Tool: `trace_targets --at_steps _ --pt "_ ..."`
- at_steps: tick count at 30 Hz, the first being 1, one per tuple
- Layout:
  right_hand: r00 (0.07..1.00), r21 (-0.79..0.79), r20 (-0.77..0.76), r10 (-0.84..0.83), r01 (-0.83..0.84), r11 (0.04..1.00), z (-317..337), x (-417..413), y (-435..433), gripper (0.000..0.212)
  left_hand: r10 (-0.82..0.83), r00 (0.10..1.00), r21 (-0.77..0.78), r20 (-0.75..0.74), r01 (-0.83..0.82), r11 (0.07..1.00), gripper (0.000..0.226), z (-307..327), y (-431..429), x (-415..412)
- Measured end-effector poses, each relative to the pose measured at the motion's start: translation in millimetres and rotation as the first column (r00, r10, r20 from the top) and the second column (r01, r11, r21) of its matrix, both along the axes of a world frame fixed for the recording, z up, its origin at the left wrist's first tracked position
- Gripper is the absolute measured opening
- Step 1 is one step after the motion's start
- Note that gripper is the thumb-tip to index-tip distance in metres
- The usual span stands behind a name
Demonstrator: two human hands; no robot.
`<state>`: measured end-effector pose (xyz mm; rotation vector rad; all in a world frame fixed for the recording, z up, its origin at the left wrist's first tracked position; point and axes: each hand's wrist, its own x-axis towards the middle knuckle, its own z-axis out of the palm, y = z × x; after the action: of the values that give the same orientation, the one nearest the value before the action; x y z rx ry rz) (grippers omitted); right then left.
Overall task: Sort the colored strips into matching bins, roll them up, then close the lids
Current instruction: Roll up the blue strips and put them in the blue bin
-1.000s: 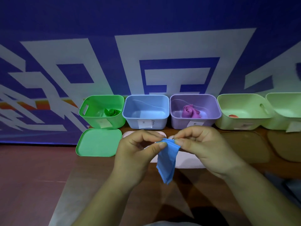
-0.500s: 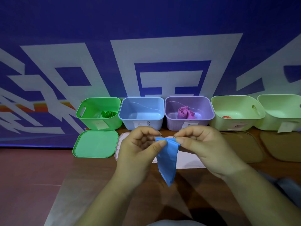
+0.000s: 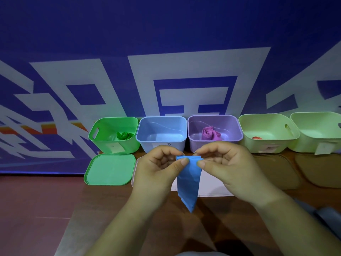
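A blue strip (image 3: pixel 189 183) hangs folded in front of me. My left hand (image 3: pixel 156 172) pinches its top left corner and my right hand (image 3: pixel 228 169) pinches the top right. Behind them stands a row of open bins. The green bin (image 3: pixel 114 134) holds a rolled green strip (image 3: pixel 123 135). The blue bin (image 3: pixel 161 133) shows nothing inside. In the purple bin (image 3: pixel 215 130) lies a loosely rolled purple strip (image 3: pixel 210 133). A pale green bin (image 3: pixel 267 132) holds a bit of red strip (image 3: pixel 256 138).
A second pale green bin (image 3: pixel 317 130) is at the far right. A green lid (image 3: pixel 110 169) lies before the green bin, a pale lid (image 3: pixel 214 183) lies under my hands, and two brown lids (image 3: pixel 276 169) lie at right. A blue printed wall stands behind.
The view has shifted slightly; my hands still pinch the blue strip's top edge, with my thumbs a little closer together on it.
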<state>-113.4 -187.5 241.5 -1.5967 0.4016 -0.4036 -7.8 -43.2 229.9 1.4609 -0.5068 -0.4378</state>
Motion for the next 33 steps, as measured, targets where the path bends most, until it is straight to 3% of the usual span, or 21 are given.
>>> trace_targets --at_steps 5,20,25,29,33 --pt "1.0 -0.009 0.008 -0.028 0.028 1.0 4.1 3.4 -0.5 0.026 -0.016 1.0 0.046 0.002 0.016 0.999 0.029 5.5 -1.0 4.2" --pt "0.998 -0.008 -0.011 -0.064 0.064 0.998 11.9 9.3 0.7 0.018 -0.037 0.992 0.099 0.121 0.025 0.995 0.025 11.1 -8.6 12.6" --pt "0.996 0.222 -0.041 -0.078 0.085 0.971 13.1 9.7 0.0 0.014 -0.062 0.987 0.09 0.148 0.049 0.995 0.012 9.6 -7.2 12.4" --pt "0.993 0.388 -0.1 -0.056 0.091 0.917 14.2 10.0 -1.5 0.013 -0.125 0.962 0.072 0.244 0.11 0.991 0.017 8.3 -2.3 11.9" --pt "0.989 0.428 -0.148 -0.031 0.092 0.899 14.5 7.6 -4.6 0.013 -0.167 0.922 0.158 0.349 0.117 0.98 0.022 8.1 0.6 11.3"
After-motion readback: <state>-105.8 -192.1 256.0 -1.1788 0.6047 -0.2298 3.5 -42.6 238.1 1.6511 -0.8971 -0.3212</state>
